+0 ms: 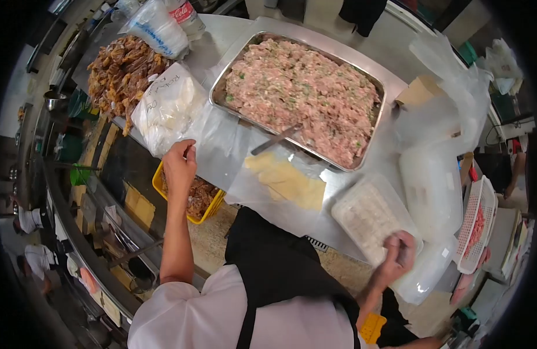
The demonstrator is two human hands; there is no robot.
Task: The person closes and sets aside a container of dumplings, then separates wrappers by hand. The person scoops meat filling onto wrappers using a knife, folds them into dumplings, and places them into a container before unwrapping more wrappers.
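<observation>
1 R hand (400, 255) @ tub (345, 210) edge

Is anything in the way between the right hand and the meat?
Yes: most of the tub lies between the right hand and the meat, then the near rim of the tray.

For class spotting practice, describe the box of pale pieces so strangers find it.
Find the big metal tray; look below its lower right corner. Unlike neighbouring clear containers, this box holds pale pieces, with the right hand at its corner.
</observation>
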